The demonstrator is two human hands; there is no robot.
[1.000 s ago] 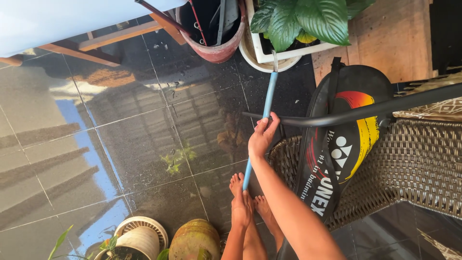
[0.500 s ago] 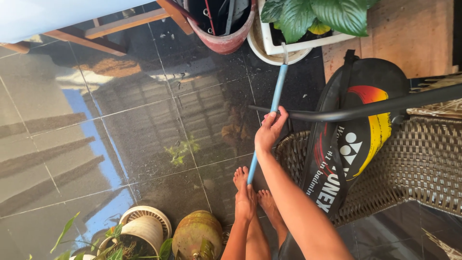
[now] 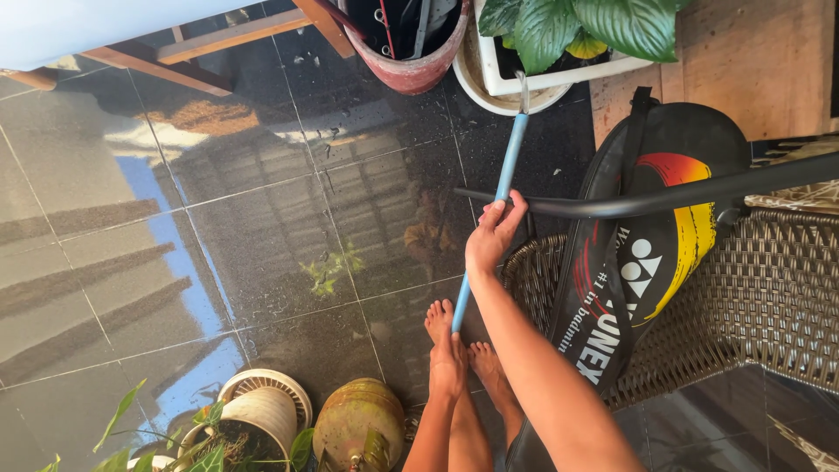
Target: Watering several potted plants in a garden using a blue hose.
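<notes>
Head cam: right hand [image 3: 489, 240] wrapped round a long light-blue pole [image 3: 507, 175], gripping approx mid-shaft. Pole runs slantwise from bare feet [image 3: 454, 350] on wet dark tiled floor [image 3: 262, 245] up twd white square planter [image 3: 559, 74] w/ big leaves. Woven wicker chair [image 3: 743, 288] w/ black racket bag [image 3: 647, 253] just beside. Left hand out of shot.

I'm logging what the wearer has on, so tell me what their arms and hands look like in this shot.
Only one arm shows, the right one, entering from the bottom edge. The forearm is bare: no sleeve reaches it, and no watch, bracelet or glove shows. The right hand is bare too, with no ring that I can make out. The fingernails appear to carry a light pinkish polish. The left hand is out of view.
</notes>
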